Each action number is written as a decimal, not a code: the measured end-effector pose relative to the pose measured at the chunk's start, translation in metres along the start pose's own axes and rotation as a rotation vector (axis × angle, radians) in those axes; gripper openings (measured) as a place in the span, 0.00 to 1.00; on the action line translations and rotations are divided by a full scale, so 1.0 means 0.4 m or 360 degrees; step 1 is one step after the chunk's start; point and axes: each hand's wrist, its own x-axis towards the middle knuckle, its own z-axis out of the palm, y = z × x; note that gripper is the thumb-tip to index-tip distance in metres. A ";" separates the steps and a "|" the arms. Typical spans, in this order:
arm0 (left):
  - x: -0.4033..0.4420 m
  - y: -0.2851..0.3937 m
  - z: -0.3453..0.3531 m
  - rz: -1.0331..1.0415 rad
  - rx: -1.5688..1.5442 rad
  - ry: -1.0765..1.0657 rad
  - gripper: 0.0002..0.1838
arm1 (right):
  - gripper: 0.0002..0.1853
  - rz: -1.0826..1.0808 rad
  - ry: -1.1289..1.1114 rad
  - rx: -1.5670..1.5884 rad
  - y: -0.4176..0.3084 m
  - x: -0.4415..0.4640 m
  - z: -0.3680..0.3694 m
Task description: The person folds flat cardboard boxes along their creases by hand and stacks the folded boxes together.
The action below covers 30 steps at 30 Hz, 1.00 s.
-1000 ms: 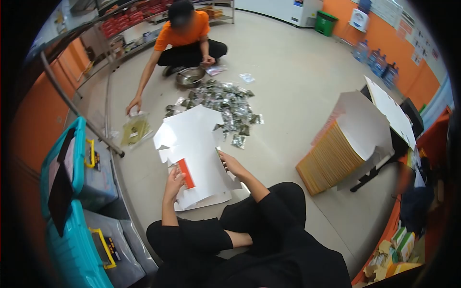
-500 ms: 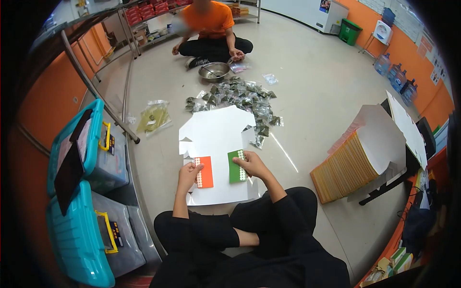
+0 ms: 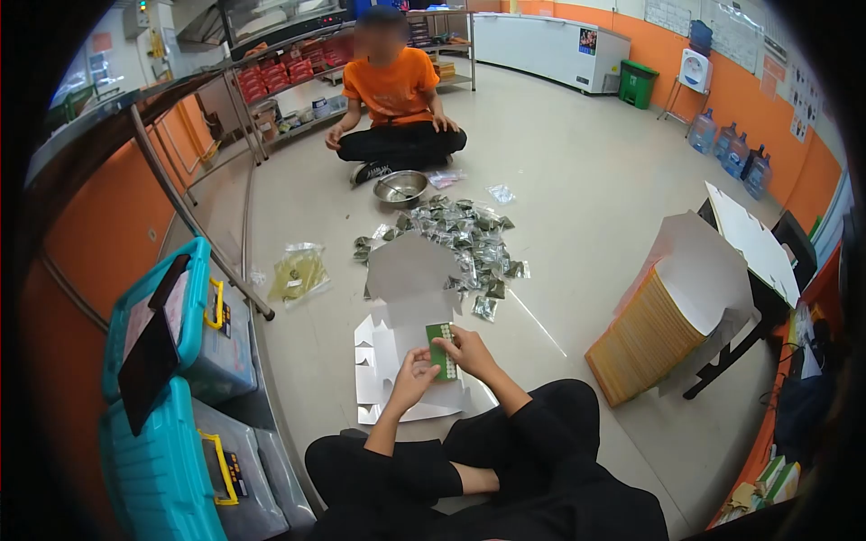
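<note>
My right hand [image 3: 471, 352] holds a green card [image 3: 439, 352] with rows of white round stickers, thumb on its front. At the card's left edge, my left hand [image 3: 412, 380] has its fingers curled against it. The orange card is out of sight; whether it lies behind the green one I cannot tell. Beneath both hands lies a flat, die-cut white cardboard box blank [image 3: 374, 383], its far part [image 3: 410, 270] looking grey. Beyond it is a heap of small clear packets [image 3: 465, 230] with dark green contents.
A co-worker in an orange shirt [image 3: 392, 90] sits across, behind a metal bowl [image 3: 400, 187]. Lidded bins [image 3: 212, 338] stand left, near a yellowish plastic bag [image 3: 299, 272]. A tall stack of cardboard blanks [image 3: 645, 338] is on the right.
My left hand has moved right to meet the green card, and the orange card has gone from view. The far part of the blank looks darker. My view has tilted up.
</note>
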 end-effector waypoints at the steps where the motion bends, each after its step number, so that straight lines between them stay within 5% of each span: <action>1: 0.003 0.001 0.000 0.0003 -0.0003 0.0000 0.21 | 0.15 0.0067 -0.0057 -0.0034 -0.010 -0.007 -0.004; 7: 0.024 0.017 -0.055 -0.0165 -0.0947 -0.0041 0.19 | 0.20 0.0342 -0.0382 0.0763 0.009 0.003 -0.007; 10: 0.032 0.010 -0.094 -0.0009 -0.1182 0.0211 0.17 | 0.17 -0.0144 -0.0352 0.0807 -0.085 -0.028 -0.020; 14: 0.038 0.011 -0.112 0.0005 -0.1293 0.0183 0.19 | 0.17 -0.0785 -0.0150 0.0214 -0.177 -0.075 -0.013; 22: 0.017 0.063 -0.083 0.0139 -0.1101 0.0287 0.17 | 0.17 -0.1065 0.0194 -0.0346 -0.146 -0.073 0.018; 30: 0.012 0.026 -0.044 0.0237 -0.0581 0.0278 0.11 | 0.17 -0.0895 0.0268 -0.0513 -0.106 -0.074 0.024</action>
